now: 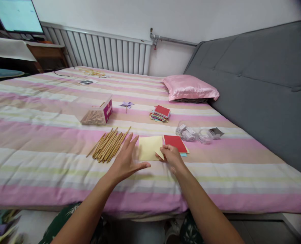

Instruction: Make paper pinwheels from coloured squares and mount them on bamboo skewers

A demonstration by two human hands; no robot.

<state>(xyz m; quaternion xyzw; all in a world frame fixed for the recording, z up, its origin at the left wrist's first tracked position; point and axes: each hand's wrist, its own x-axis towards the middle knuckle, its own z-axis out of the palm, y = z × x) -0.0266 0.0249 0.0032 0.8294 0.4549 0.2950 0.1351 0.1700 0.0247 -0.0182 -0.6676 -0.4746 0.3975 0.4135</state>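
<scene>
A square of pale yellow paper (149, 148) lies on the striped bedspread in front of me. My right hand (170, 155) pinches its lower right corner, which is lifted a little off the bed. Just left of the sheet, my left hand (127, 156) is spread, thumb apart from the fingers, holding nothing. Red paper (176, 143) tops a small stack beyond my right hand, with yellow and light blue edges peeking out. Left of my left hand is a pile of thin wooden sticks (108, 145).
A clear box of sticks (94, 116), a purple paper pinwheel (126, 105) and a stack of coloured paper (160, 113) sit farther back. Clear round containers (188, 133) stand at right. A pink pillow (191, 87) rests by the grey headboard (254, 61).
</scene>
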